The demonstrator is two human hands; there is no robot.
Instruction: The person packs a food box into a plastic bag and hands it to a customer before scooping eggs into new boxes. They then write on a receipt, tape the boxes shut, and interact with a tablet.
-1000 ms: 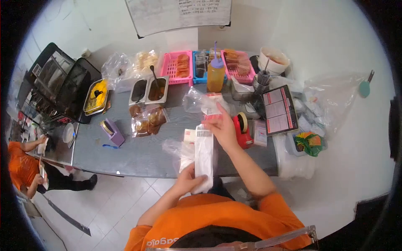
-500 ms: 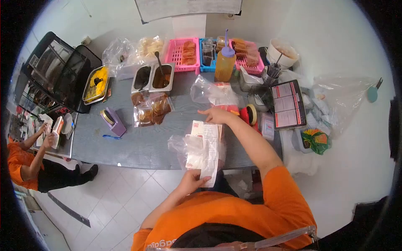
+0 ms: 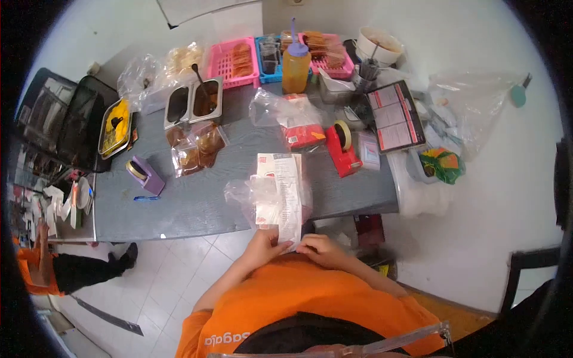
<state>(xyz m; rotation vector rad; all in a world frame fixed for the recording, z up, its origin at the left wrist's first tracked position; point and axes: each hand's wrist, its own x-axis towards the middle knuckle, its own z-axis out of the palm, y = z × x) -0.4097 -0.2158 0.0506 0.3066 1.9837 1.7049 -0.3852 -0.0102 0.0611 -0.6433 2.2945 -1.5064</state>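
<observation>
The left hand pinches the near end of a long white paper slip. The right hand is curled by that end; I cannot tell if it grips. The slip lies over a white and red paper box, at the gray wooden tabletop's near edge.
</observation>
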